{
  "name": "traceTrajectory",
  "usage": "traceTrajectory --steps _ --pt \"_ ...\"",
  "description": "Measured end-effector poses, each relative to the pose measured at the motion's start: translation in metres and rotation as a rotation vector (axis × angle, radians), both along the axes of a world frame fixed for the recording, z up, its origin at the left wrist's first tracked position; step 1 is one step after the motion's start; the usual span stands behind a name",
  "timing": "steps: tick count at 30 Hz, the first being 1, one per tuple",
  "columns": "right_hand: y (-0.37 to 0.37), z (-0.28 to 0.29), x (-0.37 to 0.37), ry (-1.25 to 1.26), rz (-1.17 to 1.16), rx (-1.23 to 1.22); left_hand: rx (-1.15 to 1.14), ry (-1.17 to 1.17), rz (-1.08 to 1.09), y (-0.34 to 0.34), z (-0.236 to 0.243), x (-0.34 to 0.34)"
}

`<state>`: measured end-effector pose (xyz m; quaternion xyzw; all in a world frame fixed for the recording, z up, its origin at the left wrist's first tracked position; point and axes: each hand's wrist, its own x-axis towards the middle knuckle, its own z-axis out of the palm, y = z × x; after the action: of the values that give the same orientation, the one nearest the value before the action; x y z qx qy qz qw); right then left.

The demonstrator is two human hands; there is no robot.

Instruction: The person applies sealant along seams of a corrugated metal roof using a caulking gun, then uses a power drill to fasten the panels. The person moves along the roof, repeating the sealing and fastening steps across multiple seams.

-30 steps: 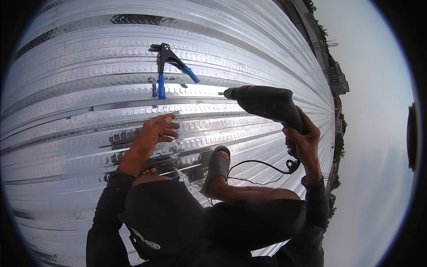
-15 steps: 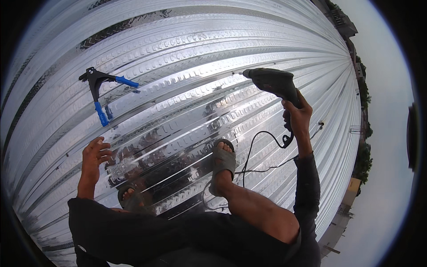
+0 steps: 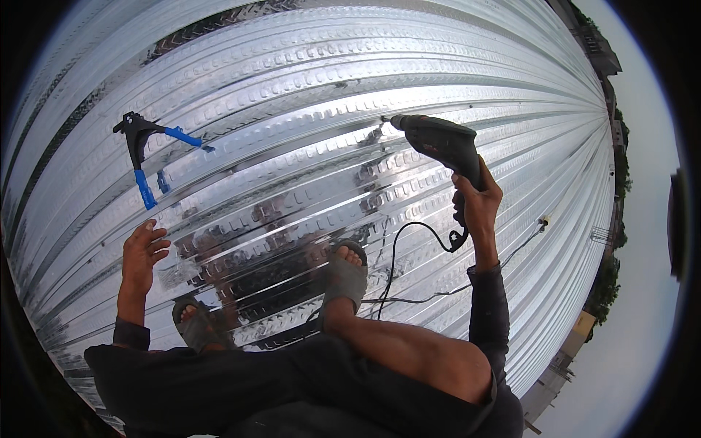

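My right hand [image 3: 482, 204] is wrapped round the handle of a dark corded power drill [image 3: 438, 140]. The drill points left, and its tip meets or nearly meets a dark spot on a raised rib of the shiny corrugated metal sheet [image 3: 314, 120]. Whether the bit has entered the metal cannot be made out. At the left, my left hand [image 3: 140, 255] is held above the sheet, empty, its fingers loosely bent and apart. Just beyond its fingertips lies a hand riveter [image 3: 136, 142], black with blue grips, its handles spread.
The drill's black cable [image 3: 394, 255] loops down past my right foot. A grey cord runs to a plug connection [image 3: 544, 221] on the right. My sandalled feet [image 3: 345, 281] stand on the ribbed sheets. Buildings and trees [image 3: 606, 285] line the roof's right side.
The drill tip has shifted slightly left, toward the dark spot on the rib. My left hand has moved a little left. The view has shifted, so the riveter appears farther left.
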<state>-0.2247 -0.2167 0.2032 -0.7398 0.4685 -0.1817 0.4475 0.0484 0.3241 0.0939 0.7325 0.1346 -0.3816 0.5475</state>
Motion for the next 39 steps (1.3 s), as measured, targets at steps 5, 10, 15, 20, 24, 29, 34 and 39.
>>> traceTrajectory --steps 5,10,15,20,24,29,34,39 --pt "-0.013 -0.009 -0.019 0.079 0.058 -0.060 0.009 -0.030 0.029 -0.004 0.004 -0.003" --pt "-0.045 -0.041 -0.049 0.370 0.453 -0.345 0.058 -0.044 0.050 0.016 -0.008 -0.010" --pt "-0.124 -0.019 -0.062 0.358 0.440 0.046 0.157 0.047 0.004 0.002 -0.005 -0.031" --pt "-0.080 0.012 -0.009 0.225 0.305 0.349 0.218 0.009 0.053 0.007 0.020 -0.049" --pt "-0.100 0.005 -0.019 0.308 0.483 0.138 0.217 0.004 0.077 0.004 0.059 -0.059" --pt "-0.089 -0.012 -0.035 0.149 0.449 0.355 0.221 -0.029 0.155 0.008 0.084 -0.066" --pt "-0.074 -0.015 -0.029 0.196 0.337 0.404 0.142 -0.042 0.120 -0.020 0.103 -0.070" --pt "-0.073 -0.014 -0.027 -0.026 0.094 0.599 0.163 -0.063 0.133 -0.030 0.100 -0.068"
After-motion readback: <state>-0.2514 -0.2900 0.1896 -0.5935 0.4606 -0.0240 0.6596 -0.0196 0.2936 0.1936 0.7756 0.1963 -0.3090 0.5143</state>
